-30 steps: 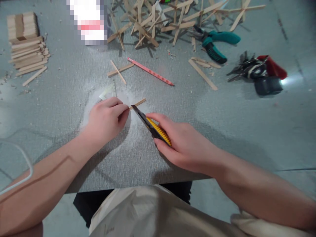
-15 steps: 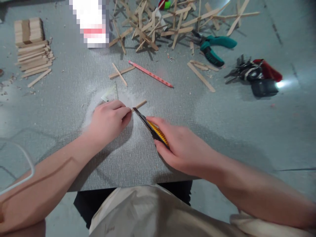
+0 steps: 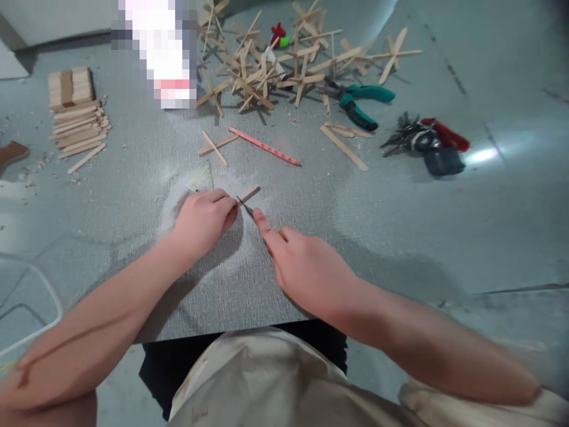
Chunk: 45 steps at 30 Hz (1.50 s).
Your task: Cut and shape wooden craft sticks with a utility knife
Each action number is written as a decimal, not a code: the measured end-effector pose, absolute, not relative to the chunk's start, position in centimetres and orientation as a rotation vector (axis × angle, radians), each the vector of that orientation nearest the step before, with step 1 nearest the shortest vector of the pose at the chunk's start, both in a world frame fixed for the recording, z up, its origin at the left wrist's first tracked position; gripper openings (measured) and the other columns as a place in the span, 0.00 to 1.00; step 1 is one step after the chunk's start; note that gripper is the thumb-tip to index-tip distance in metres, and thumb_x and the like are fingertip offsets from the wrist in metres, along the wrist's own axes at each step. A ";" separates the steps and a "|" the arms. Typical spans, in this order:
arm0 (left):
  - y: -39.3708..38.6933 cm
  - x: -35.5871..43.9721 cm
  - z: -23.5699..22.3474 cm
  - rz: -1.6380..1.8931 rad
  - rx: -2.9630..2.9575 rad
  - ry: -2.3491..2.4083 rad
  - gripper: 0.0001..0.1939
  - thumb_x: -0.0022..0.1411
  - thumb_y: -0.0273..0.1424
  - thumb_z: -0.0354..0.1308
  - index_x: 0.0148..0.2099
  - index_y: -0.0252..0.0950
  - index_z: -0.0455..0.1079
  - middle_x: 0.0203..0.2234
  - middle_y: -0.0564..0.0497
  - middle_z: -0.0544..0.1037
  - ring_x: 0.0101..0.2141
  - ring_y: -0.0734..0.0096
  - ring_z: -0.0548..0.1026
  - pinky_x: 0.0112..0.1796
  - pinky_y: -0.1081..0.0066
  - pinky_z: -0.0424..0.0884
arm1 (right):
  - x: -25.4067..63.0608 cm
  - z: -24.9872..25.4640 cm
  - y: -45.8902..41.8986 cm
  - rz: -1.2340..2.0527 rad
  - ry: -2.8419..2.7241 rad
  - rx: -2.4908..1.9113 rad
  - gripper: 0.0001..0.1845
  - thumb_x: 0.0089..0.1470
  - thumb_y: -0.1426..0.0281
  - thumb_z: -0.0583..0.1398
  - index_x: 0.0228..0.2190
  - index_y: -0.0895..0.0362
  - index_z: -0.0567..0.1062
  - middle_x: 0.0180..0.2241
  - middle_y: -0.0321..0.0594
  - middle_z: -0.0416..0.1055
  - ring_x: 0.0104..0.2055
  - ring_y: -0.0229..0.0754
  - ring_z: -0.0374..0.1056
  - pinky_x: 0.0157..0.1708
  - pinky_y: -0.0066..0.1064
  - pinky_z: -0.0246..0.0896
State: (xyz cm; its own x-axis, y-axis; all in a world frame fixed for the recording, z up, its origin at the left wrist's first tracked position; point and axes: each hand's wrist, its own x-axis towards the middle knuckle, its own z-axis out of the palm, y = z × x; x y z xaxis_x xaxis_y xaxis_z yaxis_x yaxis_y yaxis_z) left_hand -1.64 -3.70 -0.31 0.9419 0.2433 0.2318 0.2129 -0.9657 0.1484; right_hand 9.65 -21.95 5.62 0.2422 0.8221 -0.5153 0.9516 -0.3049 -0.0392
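My left hand (image 3: 207, 218) is closed on a wooden craft stick (image 3: 250, 194), whose free end sticks out to the right past the fingertips. In my right hand (image 3: 306, 267) is a utility knife (image 3: 247, 207); the fingers wrap its yellow and black handle, and the index finger stretches along the top toward the blade. The blade's tip meets the stick close to my left fingertips. Partly under my left hand lies a clear ruler (image 3: 210, 175). Beyond it, two crossed craft sticks (image 3: 216, 147) rest beside a pink pencil (image 3: 264, 146).
Bundled craft sticks (image 3: 80, 86) and a loose stack sit at the left. Many joined stick pieces (image 3: 253, 77) spread across the back. Green-handled pliers (image 3: 362, 104), loose sticks (image 3: 344, 146) and a bunch of keys (image 3: 413, 136) lie to the right. A white cable (image 3: 48, 284) curves at the left.
My right hand has turned over the knife, its index finger now extended along the top and hiding most of the handle. The view has shifted slightly; my left hand keeps its hold on the stick.
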 end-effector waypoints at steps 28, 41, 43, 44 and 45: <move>-4.3 -0.5 1.3 -0.009 2.940 0.576 0.13 0.70 0.23 0.53 0.40 0.34 0.80 0.40 0.43 0.82 0.39 0.62 0.80 0.40 0.66 0.71 | 7.8 5.6 -21.2 -0.502 1.564 2.337 0.38 0.70 0.79 0.44 0.77 0.58 0.41 0.42 0.52 0.77 0.37 0.49 0.79 0.31 0.34 0.66; -3.6 -0.6 1.1 0.064 2.887 0.568 0.11 0.68 0.26 0.56 0.40 0.35 0.81 0.38 0.46 0.83 0.36 0.66 0.79 0.37 0.69 0.68 | 7.3 3.8 -21.4 -0.390 1.540 2.563 0.29 0.76 0.68 0.44 0.69 0.71 0.59 0.42 0.58 0.80 0.39 0.51 0.81 0.31 0.34 0.66; -3.5 -0.6 1.1 0.078 2.891 0.565 0.12 0.68 0.26 0.55 0.39 0.36 0.81 0.37 0.45 0.82 0.36 0.65 0.78 0.36 0.68 0.68 | 7.1 3.7 -21.4 -0.378 1.541 2.591 0.26 0.76 0.66 0.45 0.63 0.70 0.66 0.40 0.57 0.81 0.39 0.51 0.81 0.30 0.33 0.65; -3.5 -0.6 1.0 0.086 2.893 0.563 0.12 0.68 0.26 0.55 0.39 0.36 0.81 0.37 0.45 0.82 0.36 0.65 0.78 0.36 0.68 0.68 | 7.1 3.8 -21.3 -0.379 1.542 2.590 0.24 0.76 0.66 0.45 0.60 0.69 0.68 0.39 0.56 0.81 0.38 0.51 0.82 0.29 0.33 0.64; -3.5 -0.6 1.0 0.093 2.894 0.560 0.12 0.68 0.26 0.54 0.39 0.36 0.81 0.37 0.45 0.82 0.36 0.65 0.78 0.36 0.68 0.68 | 7.1 4.0 -21.3 -0.381 1.543 2.585 0.23 0.76 0.67 0.45 0.59 0.68 0.69 0.38 0.56 0.81 0.38 0.51 0.82 0.29 0.33 0.64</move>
State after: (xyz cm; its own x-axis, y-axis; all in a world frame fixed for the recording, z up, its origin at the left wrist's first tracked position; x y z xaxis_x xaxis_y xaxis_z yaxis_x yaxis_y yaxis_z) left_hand -0.59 -3.52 0.99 0.9266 0.3752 0.0251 0.3631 -0.9102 0.1995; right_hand 7.09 -21.26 4.03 0.4530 0.8504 -0.2677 0.8771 -0.4788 -0.0367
